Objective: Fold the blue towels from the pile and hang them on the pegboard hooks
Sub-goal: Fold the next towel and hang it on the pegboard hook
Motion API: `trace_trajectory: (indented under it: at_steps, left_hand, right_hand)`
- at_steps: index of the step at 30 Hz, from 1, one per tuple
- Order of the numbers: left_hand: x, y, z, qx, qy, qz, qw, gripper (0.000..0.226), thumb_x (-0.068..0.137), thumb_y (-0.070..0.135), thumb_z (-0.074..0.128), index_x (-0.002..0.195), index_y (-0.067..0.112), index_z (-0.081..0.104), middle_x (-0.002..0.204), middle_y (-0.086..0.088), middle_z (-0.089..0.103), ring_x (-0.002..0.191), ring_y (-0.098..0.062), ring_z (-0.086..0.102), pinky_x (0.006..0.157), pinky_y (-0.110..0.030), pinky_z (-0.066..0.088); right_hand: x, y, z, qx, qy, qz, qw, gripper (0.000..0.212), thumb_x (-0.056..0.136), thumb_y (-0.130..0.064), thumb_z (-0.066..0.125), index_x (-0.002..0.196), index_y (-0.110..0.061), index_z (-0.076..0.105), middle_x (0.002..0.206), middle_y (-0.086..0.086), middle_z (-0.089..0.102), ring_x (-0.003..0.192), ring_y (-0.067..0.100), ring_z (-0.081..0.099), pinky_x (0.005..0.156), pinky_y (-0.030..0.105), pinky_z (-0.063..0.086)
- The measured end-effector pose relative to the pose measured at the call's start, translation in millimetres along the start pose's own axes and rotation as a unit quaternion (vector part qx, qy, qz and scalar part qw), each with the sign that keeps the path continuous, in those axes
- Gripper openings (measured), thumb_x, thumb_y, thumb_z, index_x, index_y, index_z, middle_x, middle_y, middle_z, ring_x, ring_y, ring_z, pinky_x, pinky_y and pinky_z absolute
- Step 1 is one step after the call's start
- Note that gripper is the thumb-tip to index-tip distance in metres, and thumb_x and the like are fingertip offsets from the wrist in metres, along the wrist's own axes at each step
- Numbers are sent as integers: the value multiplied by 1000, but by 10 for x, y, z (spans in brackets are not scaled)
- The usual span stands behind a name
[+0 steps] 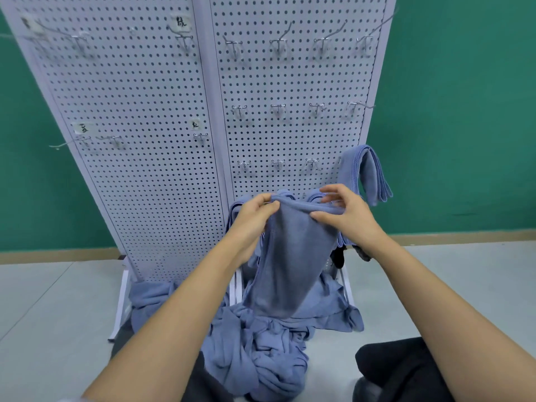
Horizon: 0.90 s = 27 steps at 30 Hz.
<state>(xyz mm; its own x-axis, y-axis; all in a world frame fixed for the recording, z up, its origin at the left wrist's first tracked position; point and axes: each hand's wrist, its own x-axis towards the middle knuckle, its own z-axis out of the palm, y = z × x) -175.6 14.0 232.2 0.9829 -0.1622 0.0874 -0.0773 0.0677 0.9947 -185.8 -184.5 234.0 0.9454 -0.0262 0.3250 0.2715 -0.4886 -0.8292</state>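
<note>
From the head view, looking down past two bare forearms, a white pegboard [145, 140] of two panels stands on the floor [58, 300] against a green wall [464, 111]; rows of wire hooks [278, 44] stick out of it, most of them bare, and small paper labels [181, 22] are stuck on the left panel, their writing too blurred to read. At the right edge of the right panel a folded towel [368, 172] hangs doubled over a hook, both ends drooping; more folded blue cloth shows just behind the hands on the lowest row, though how many pieces I cannot tell. A loose pile [261, 352] of blue towels lies crumpled on the floor at the foot of the board, spreading toward the person; a dark-clothed knee [400, 369] sits beside it at lower right.

In front of the lower right panel a single towel [293, 256] is held up by its top edge; the left hand [255, 213] grips the left end with its fingers [265, 210] curled round the bunched hem; the right hand [345, 216] pinches the right end between thumb and lower fingers, the upper fingers [333, 190] lifted off the cloth. The hem runs taut between the two hands; the rest hangs straight down between the forearms, its lower end meeting the pile.
</note>
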Motion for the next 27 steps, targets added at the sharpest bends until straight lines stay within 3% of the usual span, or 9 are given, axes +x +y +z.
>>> trace_trajectory:
  at_steps: [3,5,8,14,18,22,24,25,27]
  left_hand:
    - [71,42,74,-5,-49,-2,999,18,99,10,47,101,17,64,97,0,67,90,-11,62,85,-26,48]
    - [100,98,80,-17,-62,-2,998,17,99,11,48,101,15,65,95,1,68,87,-9,64,81,-23,50]
    - [141,193,25,-10,-12,-4,1000,16,97,14,53,106,11,65,88,3,69,78,-8,63,72,-20,49]
    - [57,91,-87,-12,72,-45,996,22,94,19,60,115,13,61,91,0,62,79,-10,57,75,-23,46]
    - [-106,-214,-65,-12,81,-104,991,32,91,18,64,121,12,56,96,-3,59,73,-10,54,61,-21,44]
    - [-241,-403,38,-61,87,-202,974,47,81,26,75,119,12,50,78,-3,55,55,-11,45,47,-22,38]
    - [-291,-442,54,-105,53,-247,962,61,62,42,85,105,8,58,72,-5,58,58,-17,48,53,-28,40]
    - [-303,-419,53,-145,34,-278,949,55,60,44,84,94,6,65,74,-7,64,63,-20,54,59,-32,44]
    - [-266,-398,26,-242,1,-309,920,38,74,42,75,86,6,76,89,-11,72,80,-26,64,73,-38,49]
  right_hand:
    - [66,-157,-33,-90,-112,-17,990,41,76,-30,79,113,-23,63,103,-10,64,95,4,56,83,16,40]
    - [141,-243,-32,-134,-136,-34,981,16,81,-33,74,83,-20,65,78,-5,62,74,6,53,71,25,40]
    - [243,-369,-27,-189,-115,-64,973,38,87,-36,65,60,-21,43,57,-6,41,57,9,37,60,33,32]
    - [368,-739,-41,-224,-79,-89,967,31,87,-38,62,64,-22,50,61,-4,51,64,13,47,65,35,42]
    - [436,-1059,-200,-196,-66,-95,974,35,88,-34,62,68,-7,52,65,12,47,62,17,40,62,31,32]
    - [453,-1462,-449,-129,-38,-110,985,33,89,-29,63,82,3,63,74,16,57,69,15,47,63,29,38]
    - [503,-1590,-592,-83,-8,-108,991,35,89,-28,63,83,6,61,73,9,51,66,12,45,57,23,36]
    - [534,-1634,-661,-60,10,-107,992,36,89,-29,63,81,6,60,72,7,49,65,11,43,55,20,35]
    - [615,-1629,-791,-22,47,-108,993,38,87,-31,64,75,4,55,69,6,42,63,10,37,56,23,32]
